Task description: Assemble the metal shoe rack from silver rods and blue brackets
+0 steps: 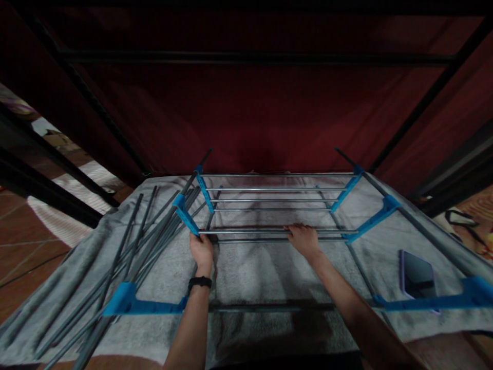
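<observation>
Steel rod (246, 232) w/ both hands clamped on: left hand (201, 249), right hand (304, 238).

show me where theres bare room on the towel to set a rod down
Bare towel lies between the forearms, and right of the right hand up to the phone. Left of the left hand it is crowded with loose rods.

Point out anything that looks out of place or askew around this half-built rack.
A dark-screened phone with a purple case lies on the grey blanket among the rack parts, partly under a blue plastic connector bar. The loose grey metal rods at left lie fanned and crossing in an untidy heap. Nothing looks damaged.
</observation>
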Motion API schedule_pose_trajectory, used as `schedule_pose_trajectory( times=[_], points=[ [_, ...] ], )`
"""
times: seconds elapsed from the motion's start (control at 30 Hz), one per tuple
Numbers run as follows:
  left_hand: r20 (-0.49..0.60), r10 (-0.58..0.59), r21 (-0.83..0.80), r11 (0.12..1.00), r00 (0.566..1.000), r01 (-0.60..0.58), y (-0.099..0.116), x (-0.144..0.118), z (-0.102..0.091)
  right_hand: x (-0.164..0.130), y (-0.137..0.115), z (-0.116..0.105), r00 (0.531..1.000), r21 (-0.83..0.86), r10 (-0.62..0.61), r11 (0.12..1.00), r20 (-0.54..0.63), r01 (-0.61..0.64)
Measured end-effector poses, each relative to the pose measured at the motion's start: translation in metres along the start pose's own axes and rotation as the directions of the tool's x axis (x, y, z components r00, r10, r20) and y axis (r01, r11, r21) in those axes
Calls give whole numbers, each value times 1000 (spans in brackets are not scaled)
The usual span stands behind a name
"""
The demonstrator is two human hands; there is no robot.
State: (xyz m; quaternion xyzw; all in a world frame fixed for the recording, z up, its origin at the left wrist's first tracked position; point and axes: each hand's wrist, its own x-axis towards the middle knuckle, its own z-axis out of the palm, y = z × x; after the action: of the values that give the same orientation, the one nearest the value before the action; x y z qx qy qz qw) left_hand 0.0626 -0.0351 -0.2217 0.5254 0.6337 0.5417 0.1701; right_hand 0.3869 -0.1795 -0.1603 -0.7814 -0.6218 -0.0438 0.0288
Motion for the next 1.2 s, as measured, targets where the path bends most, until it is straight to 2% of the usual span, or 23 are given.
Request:
schedule_pose_trajectory(
  times=[0.47, 1.2],
  points=[
    [-7, -23, -18, 1000, 1000, 22, 6, -1, -2, 2, -1, -5, 998, -15, 2, 1000, 55, -2],
    [-13, -7, -26, 1000, 1000, 6, 2, -1, 0, 4, -2, -12, 992, -95, -8, 995, 127, 20]
  ],
)
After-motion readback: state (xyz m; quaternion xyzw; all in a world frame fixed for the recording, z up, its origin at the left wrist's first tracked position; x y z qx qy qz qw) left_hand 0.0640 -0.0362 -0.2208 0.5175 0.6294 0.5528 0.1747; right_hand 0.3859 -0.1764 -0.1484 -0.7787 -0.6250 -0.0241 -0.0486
